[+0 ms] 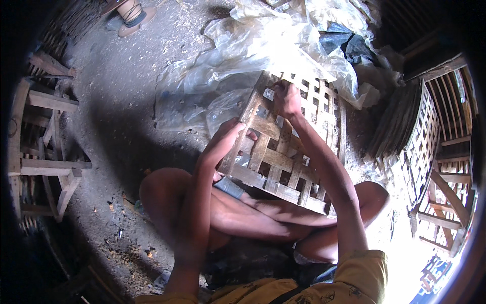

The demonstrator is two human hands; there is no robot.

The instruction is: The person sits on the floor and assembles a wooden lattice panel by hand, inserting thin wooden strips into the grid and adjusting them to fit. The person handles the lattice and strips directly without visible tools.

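Note:
A woven lattice panel of flat wooden or bamboo strips (pixel 266 127) rests tilted over my crossed legs, its far end by the plastic sheeting. My left hand (pixel 229 134) grips the panel's left edge strip, with fingertips showing through a gap in the weave. Toward the far end, my right hand (pixel 288 100) is closed against the strips with bent fingers. Whatever is pinched there is too small to make out, and the fingers are partly hidden by the hand itself.
Crumpled clear plastic sheeting (pixel 243 45) covers the ground ahead. A spool wound with cord (pixel 132 16) lies at the far left. Wooden frames (pixel 48 164) stand on the left. Several similar lattice panels (pixel 421 142) lean together on the right, near bright glare.

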